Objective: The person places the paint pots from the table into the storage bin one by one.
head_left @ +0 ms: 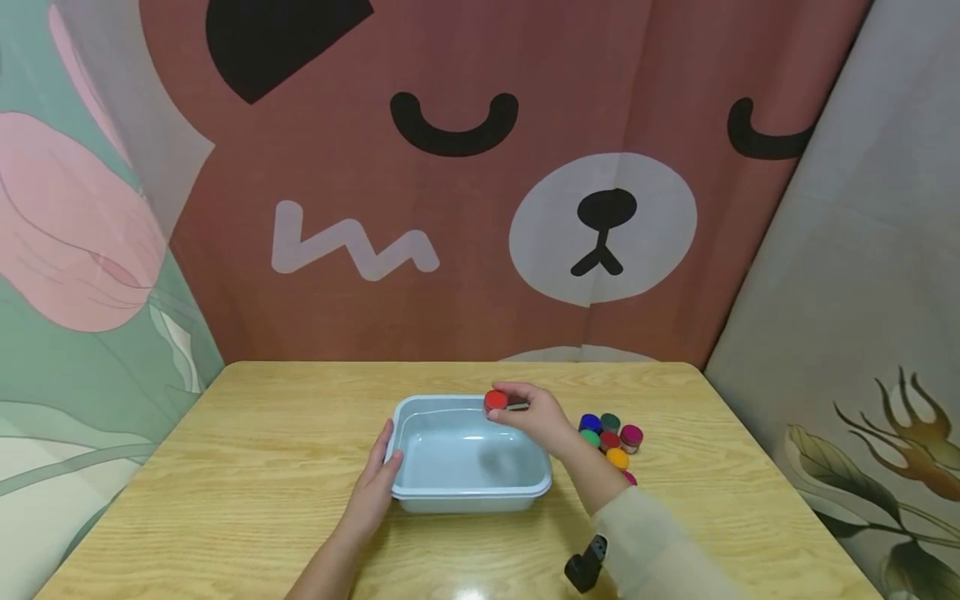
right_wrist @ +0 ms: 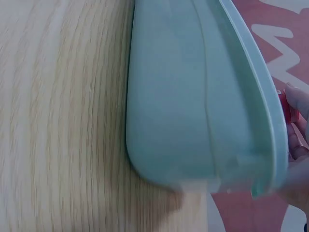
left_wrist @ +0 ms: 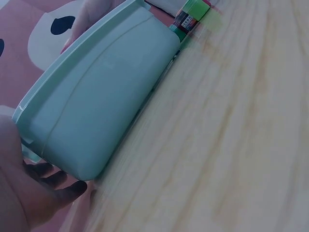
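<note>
A red-lidded jar (head_left: 496, 401) is pinched between thumb and fingers by the right grip (head_left: 536, 417) and is held over the basin (head_left: 472, 503), near its far rim in the head view. The basin's left end is clasped by the left grip (head_left: 375, 479), with the thumb laid at the rim. Inside the basin, no jar can be seen. To its right, at least seven lidded jars (head_left: 610, 442) are gathered on the worktop (head_left: 300, 433), partly covered by the right forearm (head_left: 592, 479). If filling is intended, which is judged likelier, the work is barely begun: one jar is raised, none is deposited, and the whole cluster is left. If emptying is intended, it is all but finished.
</note>
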Available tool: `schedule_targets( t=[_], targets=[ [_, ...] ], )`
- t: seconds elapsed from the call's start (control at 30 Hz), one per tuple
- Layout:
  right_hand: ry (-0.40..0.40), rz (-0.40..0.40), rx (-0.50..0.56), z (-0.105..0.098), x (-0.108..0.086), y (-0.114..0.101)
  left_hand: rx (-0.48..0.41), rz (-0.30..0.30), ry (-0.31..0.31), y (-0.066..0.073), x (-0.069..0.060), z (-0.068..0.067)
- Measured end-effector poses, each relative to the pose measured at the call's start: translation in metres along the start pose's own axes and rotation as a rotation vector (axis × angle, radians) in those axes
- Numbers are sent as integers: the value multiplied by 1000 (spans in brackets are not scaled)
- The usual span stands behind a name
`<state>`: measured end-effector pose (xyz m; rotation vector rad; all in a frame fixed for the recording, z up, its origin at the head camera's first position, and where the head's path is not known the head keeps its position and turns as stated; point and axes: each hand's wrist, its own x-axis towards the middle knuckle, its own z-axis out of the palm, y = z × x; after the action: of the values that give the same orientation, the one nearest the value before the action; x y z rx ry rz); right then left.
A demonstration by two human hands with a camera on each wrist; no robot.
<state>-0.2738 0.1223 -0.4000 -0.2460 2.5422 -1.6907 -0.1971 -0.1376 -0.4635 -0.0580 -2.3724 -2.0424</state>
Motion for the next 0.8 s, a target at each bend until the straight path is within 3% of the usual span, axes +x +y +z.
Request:
schedule_targets(
  t=[0.27, 0.8],
  targets=[
    [-53, 11, -6, 29, 9, -9, -1, -1, -6, -3, 2, -1],
    [-131, -69, -62, 76, 28, -13, 28, -30, -4, -1, 2, 0]
  ],
)
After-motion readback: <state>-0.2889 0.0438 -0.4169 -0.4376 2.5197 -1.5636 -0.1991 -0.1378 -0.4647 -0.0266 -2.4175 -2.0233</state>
